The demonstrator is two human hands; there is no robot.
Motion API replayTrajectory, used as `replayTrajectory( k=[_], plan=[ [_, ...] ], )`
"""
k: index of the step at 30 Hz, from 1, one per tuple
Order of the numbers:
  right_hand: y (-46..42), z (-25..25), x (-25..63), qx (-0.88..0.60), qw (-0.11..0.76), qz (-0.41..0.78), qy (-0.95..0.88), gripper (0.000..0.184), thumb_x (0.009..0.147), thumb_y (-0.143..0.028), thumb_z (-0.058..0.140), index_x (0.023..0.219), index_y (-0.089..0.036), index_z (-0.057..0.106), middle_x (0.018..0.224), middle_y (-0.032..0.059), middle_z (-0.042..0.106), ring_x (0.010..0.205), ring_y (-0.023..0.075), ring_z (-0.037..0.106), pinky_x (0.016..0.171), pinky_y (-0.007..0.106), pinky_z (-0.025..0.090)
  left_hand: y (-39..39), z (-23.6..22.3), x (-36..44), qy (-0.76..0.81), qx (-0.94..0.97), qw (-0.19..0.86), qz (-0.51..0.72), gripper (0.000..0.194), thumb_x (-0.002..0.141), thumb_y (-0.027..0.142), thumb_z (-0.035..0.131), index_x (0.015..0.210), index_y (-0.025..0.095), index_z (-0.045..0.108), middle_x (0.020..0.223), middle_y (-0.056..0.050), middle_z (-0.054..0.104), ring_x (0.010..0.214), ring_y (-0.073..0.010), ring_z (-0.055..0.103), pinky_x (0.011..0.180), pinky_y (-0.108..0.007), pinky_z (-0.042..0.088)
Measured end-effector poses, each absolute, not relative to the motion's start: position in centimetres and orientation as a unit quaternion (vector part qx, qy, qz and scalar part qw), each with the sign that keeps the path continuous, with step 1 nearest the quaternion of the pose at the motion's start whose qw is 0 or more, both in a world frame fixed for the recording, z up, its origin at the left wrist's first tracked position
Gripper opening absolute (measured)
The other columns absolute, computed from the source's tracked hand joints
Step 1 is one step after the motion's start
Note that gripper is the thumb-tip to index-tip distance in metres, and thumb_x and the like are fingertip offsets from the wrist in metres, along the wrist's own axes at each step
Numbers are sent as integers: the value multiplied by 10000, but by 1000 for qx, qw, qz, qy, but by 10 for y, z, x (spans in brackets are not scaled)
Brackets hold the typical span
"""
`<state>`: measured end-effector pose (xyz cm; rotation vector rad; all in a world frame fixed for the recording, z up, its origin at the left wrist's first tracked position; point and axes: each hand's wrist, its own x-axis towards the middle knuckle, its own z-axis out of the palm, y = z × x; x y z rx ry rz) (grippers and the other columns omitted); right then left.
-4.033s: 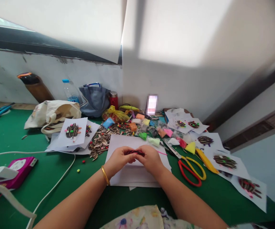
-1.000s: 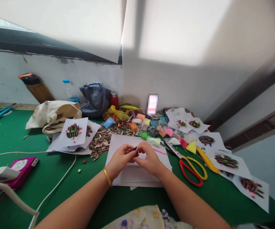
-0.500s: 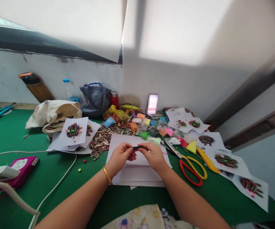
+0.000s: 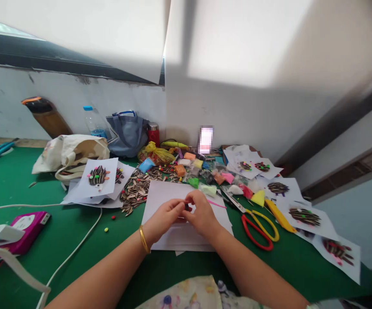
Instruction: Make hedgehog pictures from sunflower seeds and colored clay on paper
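Note:
My left hand (image 4: pixel 169 213) and my right hand (image 4: pixel 202 216) meet above a stack of white paper (image 4: pixel 160 193). Pinched between their fingertips is a small dark piece of black modelling clay (image 4: pixel 187 207), partly covered by the fingers. Both hands are closed on it. A pink strip (image 4: pixel 216 204) lies on the sheet just beyond the right hand. To the left of the paper spreads a heap of striped sunflower seeds (image 4: pixel 137 189). Scissors (image 4: pixel 250 214) with red and yellow handles rest to the right.
Small bags of coloured clay (image 4: pixel 210 176) cluster behind the paper. Seed pictures (image 4: pixel 305 216) line the right side, beside a yellow cutter (image 4: pixel 281 216). More seed pictures (image 4: pixel 99 178) lie left, near a cloth bag (image 4: pixel 71 154). A magenta power bank (image 4: pixel 28 231) and white cable (image 4: pixel 76 246) occupy the left.
The hands have come closer together. The black clay, stretched out as a strip between them before, now shows as a short dark lump, and the right fingers are curled more around it.

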<state>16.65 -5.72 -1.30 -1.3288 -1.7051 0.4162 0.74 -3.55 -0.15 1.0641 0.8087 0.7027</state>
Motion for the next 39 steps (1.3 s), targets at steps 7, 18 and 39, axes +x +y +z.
replayTrajectory(
  k=[7,18,39],
  plan=[
    [-58,-13,171,-502,413,176,-739,432,718,-286,789,1109,-229,615,1088,71,590,1019,244,540,893,396,458,-28,-6,8,393,481,690,371,716,755,418,725,1359,146,456,905,-86,715,870,-226,701,769,-358,571],
    [-55,-12,179,-507,422,218,-719,132,905,-298,598,947,-242,710,920,39,708,874,204,626,803,345,468,-27,-5,5,443,598,538,397,312,806,470,647,863,163,662,729,-47,706,627,-173,678,613,-292,560],
    [-57,-14,174,-493,436,184,-730,345,774,-266,729,1088,-227,592,929,36,601,830,194,558,769,340,474,-32,1,9,374,462,702,393,440,732,409,769,1058,151,623,997,-107,718,927,-233,689,832,-364,551]
  ],
)
